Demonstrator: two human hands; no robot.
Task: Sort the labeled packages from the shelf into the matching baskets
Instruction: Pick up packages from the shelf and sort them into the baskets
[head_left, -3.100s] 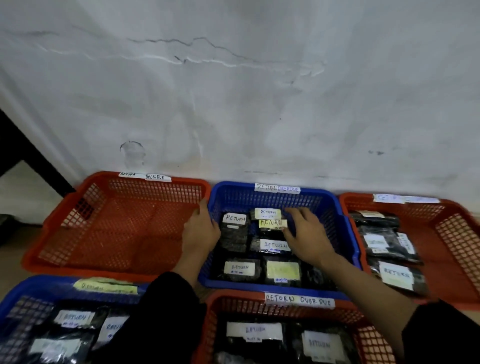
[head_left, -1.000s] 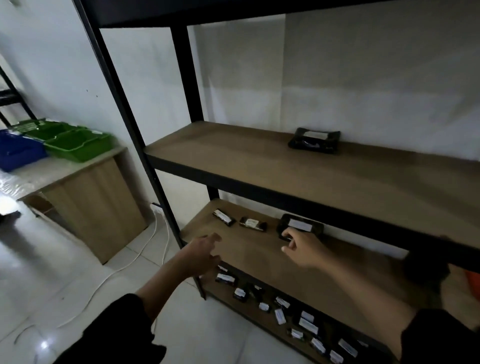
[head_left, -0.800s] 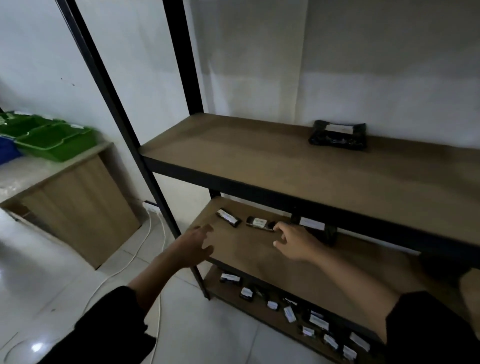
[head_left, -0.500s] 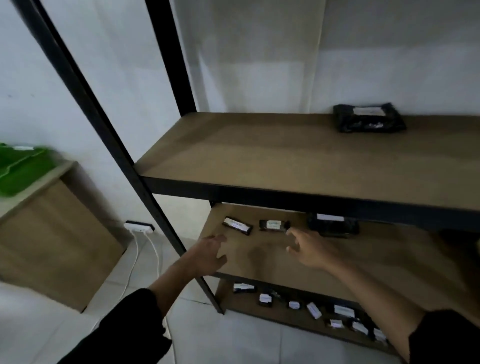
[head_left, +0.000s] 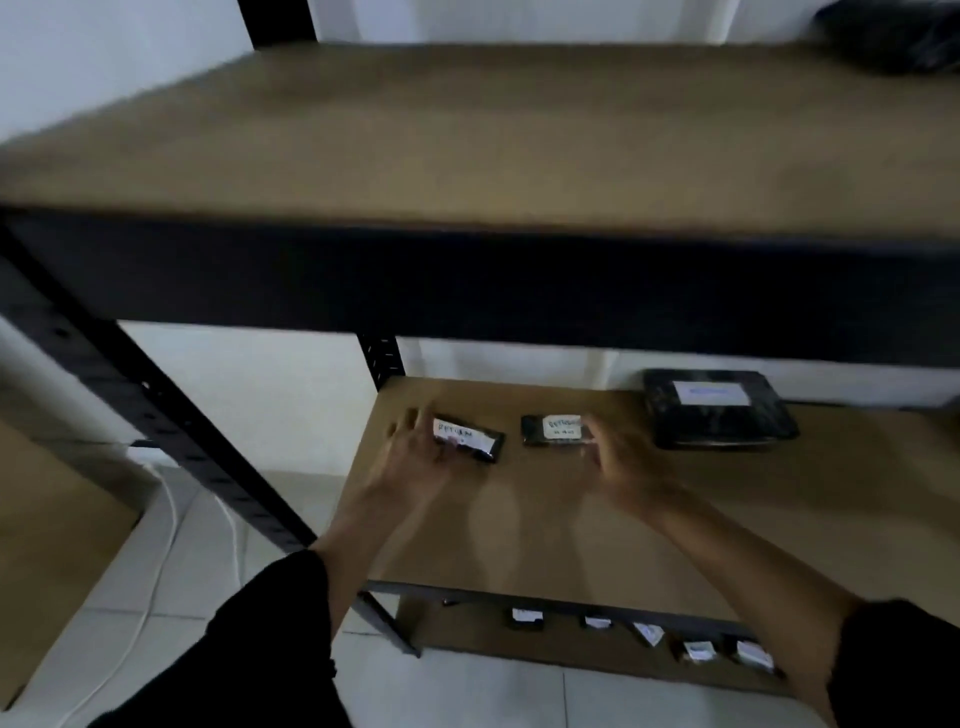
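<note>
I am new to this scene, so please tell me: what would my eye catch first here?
Two hands reach onto the middle shelf: the left hand touches one small labeled package, the right hand another. A bigger package lies farther right by the wall.

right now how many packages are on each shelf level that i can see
Top shelf: 1, a black package, partly cut off.
Middle shelf: 3, a small package at the left hand, a small package at the right hand, and a larger package.
Bottom shelf: 5 small labeled packages showing.
Total: 9
</note>
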